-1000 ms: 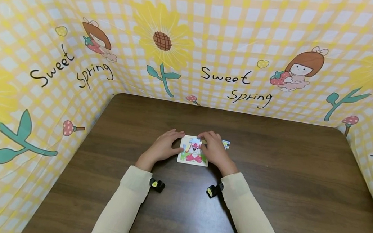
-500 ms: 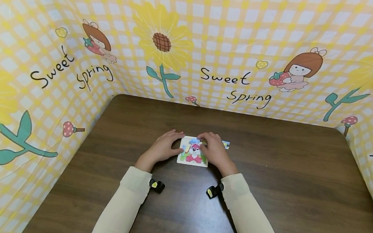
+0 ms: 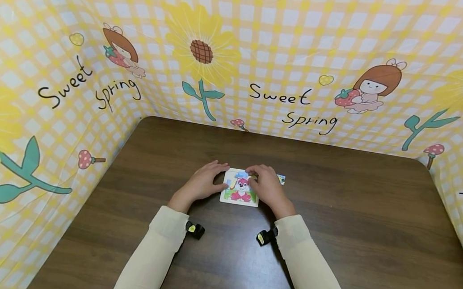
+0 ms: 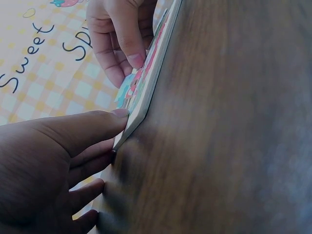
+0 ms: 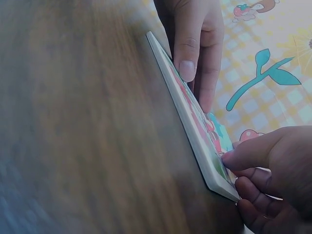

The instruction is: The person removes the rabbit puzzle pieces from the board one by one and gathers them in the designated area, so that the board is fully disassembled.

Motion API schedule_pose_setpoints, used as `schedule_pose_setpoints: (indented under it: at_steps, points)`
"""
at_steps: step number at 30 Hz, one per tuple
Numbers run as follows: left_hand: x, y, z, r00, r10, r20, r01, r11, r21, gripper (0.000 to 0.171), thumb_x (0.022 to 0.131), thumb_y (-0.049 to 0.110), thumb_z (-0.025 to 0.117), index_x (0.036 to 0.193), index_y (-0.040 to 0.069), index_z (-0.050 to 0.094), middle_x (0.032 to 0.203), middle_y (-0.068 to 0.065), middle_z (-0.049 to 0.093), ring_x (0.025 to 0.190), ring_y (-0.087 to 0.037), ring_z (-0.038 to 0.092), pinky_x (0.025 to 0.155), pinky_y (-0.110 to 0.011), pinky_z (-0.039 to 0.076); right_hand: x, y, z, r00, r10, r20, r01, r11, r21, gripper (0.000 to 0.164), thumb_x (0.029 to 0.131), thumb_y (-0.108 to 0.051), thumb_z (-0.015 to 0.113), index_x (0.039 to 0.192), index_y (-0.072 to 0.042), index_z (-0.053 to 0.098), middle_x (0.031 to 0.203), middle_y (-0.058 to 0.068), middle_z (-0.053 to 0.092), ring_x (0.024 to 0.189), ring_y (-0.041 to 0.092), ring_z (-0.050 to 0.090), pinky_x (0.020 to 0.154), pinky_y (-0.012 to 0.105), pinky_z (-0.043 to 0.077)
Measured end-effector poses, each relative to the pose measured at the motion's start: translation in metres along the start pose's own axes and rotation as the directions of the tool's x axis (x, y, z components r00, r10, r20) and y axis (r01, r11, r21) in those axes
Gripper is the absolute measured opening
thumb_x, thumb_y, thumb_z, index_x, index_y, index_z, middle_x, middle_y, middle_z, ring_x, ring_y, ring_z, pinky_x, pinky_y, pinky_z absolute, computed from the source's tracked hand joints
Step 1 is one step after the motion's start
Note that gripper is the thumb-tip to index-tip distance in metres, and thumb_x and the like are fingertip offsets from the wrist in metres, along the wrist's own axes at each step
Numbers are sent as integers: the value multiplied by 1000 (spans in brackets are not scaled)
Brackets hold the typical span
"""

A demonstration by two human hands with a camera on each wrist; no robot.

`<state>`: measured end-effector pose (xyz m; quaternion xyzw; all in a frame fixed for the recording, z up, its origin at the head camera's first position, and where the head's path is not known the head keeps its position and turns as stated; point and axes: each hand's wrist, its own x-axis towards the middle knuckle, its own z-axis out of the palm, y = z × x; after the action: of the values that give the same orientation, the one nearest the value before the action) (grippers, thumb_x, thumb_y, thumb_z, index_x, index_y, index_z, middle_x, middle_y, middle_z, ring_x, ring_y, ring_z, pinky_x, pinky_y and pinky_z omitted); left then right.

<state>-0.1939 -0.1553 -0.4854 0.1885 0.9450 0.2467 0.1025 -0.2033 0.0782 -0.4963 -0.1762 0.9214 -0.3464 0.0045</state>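
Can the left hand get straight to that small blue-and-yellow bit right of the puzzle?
Probably not directly: the puzzle and the right hand lie between the left hand and the blue-and-yellow bit.

White-bordered puzzle [image 3: 241, 193], yellow-checked cloth [image 3: 278, 53], brown wood-grain table [image 3: 372, 208], cream sleeves [image 3: 160, 242]

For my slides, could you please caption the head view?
Left hand and right hand touch a framed puzzle on a brown table.
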Motion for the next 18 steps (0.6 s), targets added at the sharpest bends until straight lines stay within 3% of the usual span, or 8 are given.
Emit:
schedule_pose_setpoints:
  at_steps: [18]
  points:
    - [0,-1,0,1000,3,2,-3,1000,7,62,92,39,66,147,17,46,152,0,40,146,-26,21,113,-54,21,-1,1,0,1000,-18,-1,18,1000,9,20,87,-11,69,107,-12,69,98,2,64,93,21,56,82,38,47]
